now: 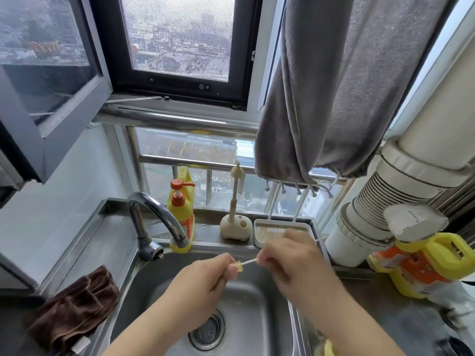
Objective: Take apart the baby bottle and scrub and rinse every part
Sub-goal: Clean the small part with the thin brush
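Over the stainless sink (159, 283), drain strainer (207, 332) below. Left hand (203, 283) pinching small translucent yellowish bottle part (239, 267), likely a valve or straw piece, at fingertips. Right hand (290, 255) pinching thin white brush (249, 262), fingers curled round its far end. Brush long axis runs left-right, tip at or in the part's opening; can't tell how deep. Hands near, level, part between them, closer to left hand. Next move judged: push-twist along that axis. Part looks soft, glossy; brush stiff, wiry. Brown cloth (74, 309) crumpled on left counter. Chrome faucet (156, 222) behind, no water seen. Yellow soap pump bottle (181, 209), beige bottle brush (235, 191) upright in holder, white drying rack (259, 227) on ledge. Grey towel (321, 98) hanging above.
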The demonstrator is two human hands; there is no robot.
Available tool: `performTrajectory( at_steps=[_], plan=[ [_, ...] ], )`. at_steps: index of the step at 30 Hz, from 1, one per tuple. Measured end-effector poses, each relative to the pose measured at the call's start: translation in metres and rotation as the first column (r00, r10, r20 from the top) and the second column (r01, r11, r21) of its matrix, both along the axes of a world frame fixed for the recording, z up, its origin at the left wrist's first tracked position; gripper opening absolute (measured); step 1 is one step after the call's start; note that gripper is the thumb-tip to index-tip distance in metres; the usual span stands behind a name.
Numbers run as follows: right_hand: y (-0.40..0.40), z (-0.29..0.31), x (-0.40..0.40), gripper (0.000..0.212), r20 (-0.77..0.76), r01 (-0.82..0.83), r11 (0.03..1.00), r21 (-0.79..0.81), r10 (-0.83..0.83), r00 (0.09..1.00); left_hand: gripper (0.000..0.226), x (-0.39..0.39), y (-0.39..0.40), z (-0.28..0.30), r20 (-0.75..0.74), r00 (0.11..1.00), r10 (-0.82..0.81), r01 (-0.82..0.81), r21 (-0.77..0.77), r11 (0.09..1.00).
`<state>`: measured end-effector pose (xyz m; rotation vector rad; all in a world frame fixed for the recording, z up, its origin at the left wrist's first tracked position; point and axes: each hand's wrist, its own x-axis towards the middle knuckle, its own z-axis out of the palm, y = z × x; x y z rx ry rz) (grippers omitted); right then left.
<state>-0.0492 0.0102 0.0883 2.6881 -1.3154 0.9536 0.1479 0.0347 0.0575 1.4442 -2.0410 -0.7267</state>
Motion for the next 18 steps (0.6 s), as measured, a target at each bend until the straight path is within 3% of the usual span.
performTrajectory(
  at_steps=[2, 6, 8, 13, 18],
  plan=[
    [-0.003, 0.004, -0.005, 0.016, 0.034, 0.066, 0.998, 0.016, -0.066, 0.997, 0.028, 0.001, -0.001, -0.004, -0.036, 0.999, 0.021, -0.021, -0.001, 1.0],
    [0.004, -0.004, -0.003, 0.016, -0.063, 0.001, 1.0, -0.001, -0.001, 0.998, 0.04, 0.002, -0.003, -0.009, -0.052, 0.998, 0.039, -0.037, 0.027, 0.999],
    [0.0, 0.001, -0.01, 0.017, -0.026, 0.043, 0.999, 0.022, -0.042, 0.999, 0.042, 0.0, -0.002, -0.008, -0.08, 0.997, 0.024, -0.019, 0.063, 0.998],
    [0.006, -0.002, 0.0, 0.012, -0.031, 0.004, 1.0, 0.007, -0.004, 1.0, 0.012, -0.007, -0.001, 0.002, -0.061, 0.997, -0.05, 0.054, 0.064, 0.996],
    [0.005, -0.002, -0.006, 0.017, 0.008, 0.047, 0.998, 0.038, -0.047, 0.999, 0.006, -0.003, 0.0, 0.005, 0.054, 0.998, -0.035, 0.037, -0.053, 0.998]
  ],
)
